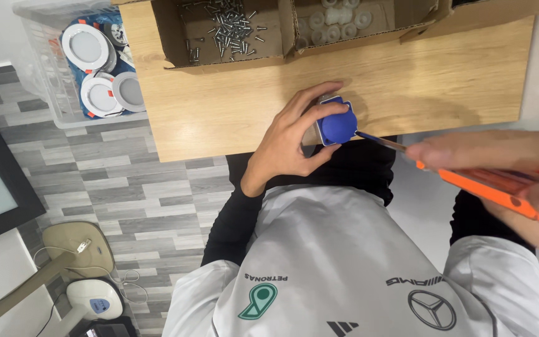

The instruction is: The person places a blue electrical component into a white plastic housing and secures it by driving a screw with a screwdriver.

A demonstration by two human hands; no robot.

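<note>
Blue, domed and set in a white square frame, a small part (337, 123) rests at the near edge of the light wooden table (232, 118), close to the person's body. Head view, the only one: the left hand (288, 140) wraps around the blue part, fingers curled over its far side and thumb pressed against its near side, so the hand is closed on it and steadies it against the tabletop. The right hand (500, 181), large and blurred at the right of the frame, is clenched around the orange handle of a screwdriver (469, 181); its thin metal shaft runs leftward and its tip meets the right edge of the blue part. At the far side of the table, an open cardboard box (176, 37) holds a loose pile of silver screws (229, 28); a second cardboard compartment (407, 19) just beside it holds small white round pieces (338, 25). Off the table's left end, on the grey plank floor (113, 187), a clear plastic bin (45, 68) contains round white discs with orange tabs (85, 50). A beige pad (79, 243) with cables lies on the floor at lower left.
</note>
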